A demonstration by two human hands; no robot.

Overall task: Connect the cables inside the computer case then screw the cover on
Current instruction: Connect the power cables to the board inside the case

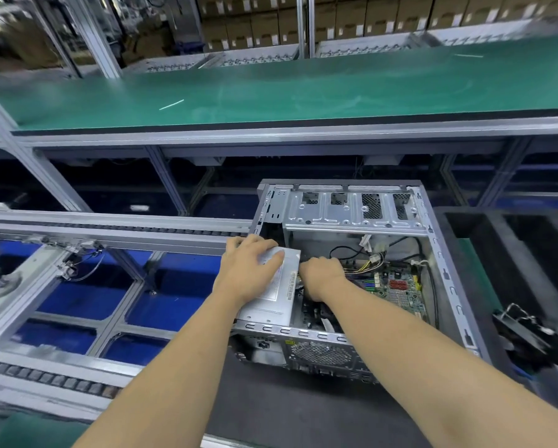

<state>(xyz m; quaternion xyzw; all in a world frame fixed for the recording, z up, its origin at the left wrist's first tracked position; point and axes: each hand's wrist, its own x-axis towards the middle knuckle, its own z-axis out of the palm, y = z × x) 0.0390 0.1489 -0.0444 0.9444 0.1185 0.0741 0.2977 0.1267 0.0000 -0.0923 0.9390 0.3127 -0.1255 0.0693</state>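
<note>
An open grey computer case [445,273] lies on its side on a dark mat, its cover off. The silver power supply [271,305] fills its left part, and my left hand [250,265] rests flat on top of it, fingers spread. Beside the supply, my right hand [321,276] reaches down into the case with curled fingers and grips a bundle of coloured cables [366,266]. The green motherboard [400,289] shows to the right of that hand. The cable ends under my fingers are hidden.
A metal drive cage [355,208] spans the far side of the case. A conveyor rail [109,231] runs on the left. Black foam trays [513,240] stand on the right, with a dark part [523,337] near the case. A green bench [271,88] lies beyond.
</note>
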